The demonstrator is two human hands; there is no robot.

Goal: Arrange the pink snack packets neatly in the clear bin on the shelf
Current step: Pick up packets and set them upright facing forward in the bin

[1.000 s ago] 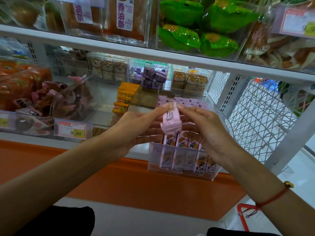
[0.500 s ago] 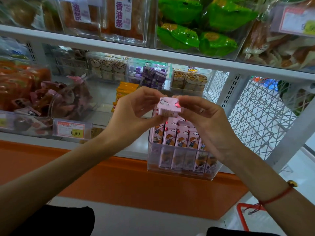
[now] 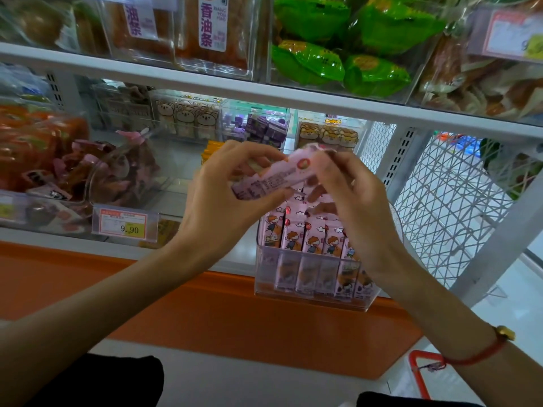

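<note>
A pink snack packet (image 3: 276, 179) lies slanted between both hands, above the clear bin (image 3: 266, 284). My left hand (image 3: 223, 198) grips its lower left end with thumb and curled fingers. My right hand (image 3: 349, 198) pinches its upper right end. The bin stands at the front edge of the shelf, jutting over the orange ledge. Inside it, several pink packets (image 3: 311, 242) with a cartoon child stand upright in rows. My right hand hides the back part of the bin.
A price tag (image 3: 125, 223) reading 9.90 hangs left of the bin. A clear tub of pink and brown snacks (image 3: 97, 174) sits at left. Bear-print packs (image 3: 188, 116) and purple boxes (image 3: 264, 129) stand behind. White wire mesh (image 3: 440, 201) closes the right side. The upper shelf (image 3: 264, 86) overhangs.
The packet has turned from end-on to lying slanted and lengthwise between both hands. Both hands have shifted their hold to its two ends and stay above the bin.
</note>
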